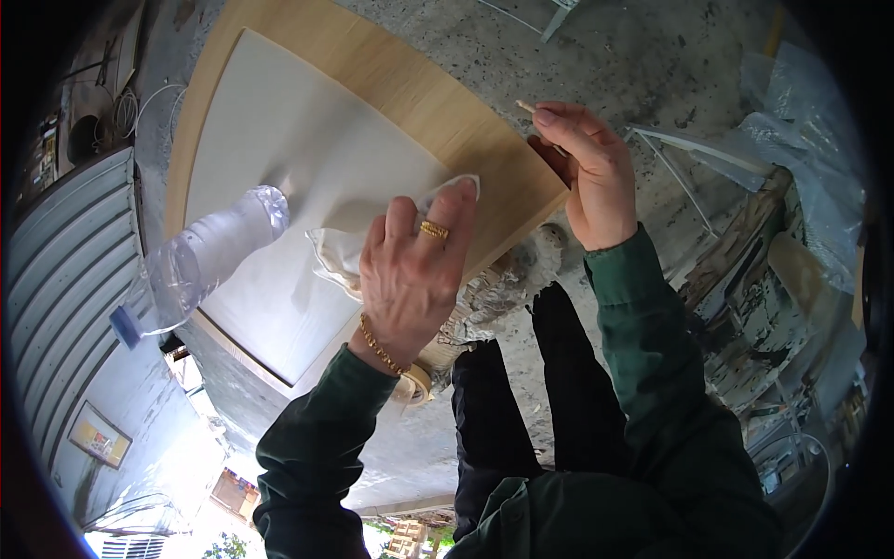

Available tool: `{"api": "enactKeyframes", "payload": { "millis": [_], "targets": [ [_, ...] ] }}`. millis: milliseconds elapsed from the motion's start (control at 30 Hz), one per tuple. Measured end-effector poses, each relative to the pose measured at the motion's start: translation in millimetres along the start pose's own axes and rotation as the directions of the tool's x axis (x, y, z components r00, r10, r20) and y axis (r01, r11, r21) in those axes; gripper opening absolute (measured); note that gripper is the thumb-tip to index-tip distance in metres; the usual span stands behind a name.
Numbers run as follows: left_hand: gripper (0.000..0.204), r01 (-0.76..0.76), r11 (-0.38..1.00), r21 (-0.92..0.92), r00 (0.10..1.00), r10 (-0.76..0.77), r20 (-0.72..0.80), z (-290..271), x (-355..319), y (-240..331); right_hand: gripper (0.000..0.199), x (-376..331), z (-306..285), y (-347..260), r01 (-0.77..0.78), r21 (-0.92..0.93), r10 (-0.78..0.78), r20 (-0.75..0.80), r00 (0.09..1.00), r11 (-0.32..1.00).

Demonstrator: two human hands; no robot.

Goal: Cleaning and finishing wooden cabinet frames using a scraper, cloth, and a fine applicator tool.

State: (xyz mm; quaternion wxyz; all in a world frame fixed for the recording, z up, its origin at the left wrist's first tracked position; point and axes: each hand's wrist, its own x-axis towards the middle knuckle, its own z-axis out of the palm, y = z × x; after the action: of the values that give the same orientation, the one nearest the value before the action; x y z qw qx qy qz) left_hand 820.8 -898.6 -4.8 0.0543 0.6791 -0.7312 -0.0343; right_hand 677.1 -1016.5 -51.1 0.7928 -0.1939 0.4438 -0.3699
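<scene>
My left hand (410,265), with a gold ring and bracelet, presses a white cloth (333,256) onto a wood-framed panel. One cloth corner sticks out past the fingertips, onto the pale wood frame (410,88). The panel's inner face (307,121) is smooth and whitish. At the panel's right corner, my right hand (591,172) pinches a short, thin tan stick (526,106) between thumb and fingers; its exact kind is unclear. A clear plastic water bottle (209,244) with a blue cap stands on the white face, left of my left hand.
Beneath the panel's near edge are a shaggy, rough support (494,298) and a tape roll (413,385). Weathered boards (745,270) and clear plastic sheeting (805,140) lie at the right. A ribbed metal shutter (70,270) is at the left, over a speckled concrete floor (652,56).
</scene>
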Motion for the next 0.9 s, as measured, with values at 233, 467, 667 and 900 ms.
{"api": "enactKeyframes", "payload": {
  "millis": [233, 467, 667, 900],
  "targets": [
    [0.040, -0.092, 0.987, -0.135, 0.990, 0.104, 0.091, -13.0, -34.3, -6.0, 0.014, 9.2, -25.7, -7.8, -0.045, 0.144, 0.050, -0.030, 0.998, 0.989],
    [0.034, 0.323, 0.943, -0.080, 0.935, -0.331, -0.128, 11.5, -114.6, -24.0, 0.011, -6.2, -43.1, 3.8, 0.087, 0.055, -0.082, -0.091, 0.993, 0.995],
    [0.029, 0.433, 0.889, -0.150, 0.857, -0.458, -0.235, 25.3, -121.8, -25.6, 0.012, -15.4, -37.2, 19.5, 0.112, 0.083, -0.108, -0.057, 0.993, 0.990],
    [0.031, 0.411, 0.895, -0.174, 0.852, -0.445, -0.277, 28.0, -124.6, -28.1, 0.012, -16.1, -35.4, 30.7, 0.127, 0.131, -0.123, -0.034, 0.992, 0.983]
  ]
}}
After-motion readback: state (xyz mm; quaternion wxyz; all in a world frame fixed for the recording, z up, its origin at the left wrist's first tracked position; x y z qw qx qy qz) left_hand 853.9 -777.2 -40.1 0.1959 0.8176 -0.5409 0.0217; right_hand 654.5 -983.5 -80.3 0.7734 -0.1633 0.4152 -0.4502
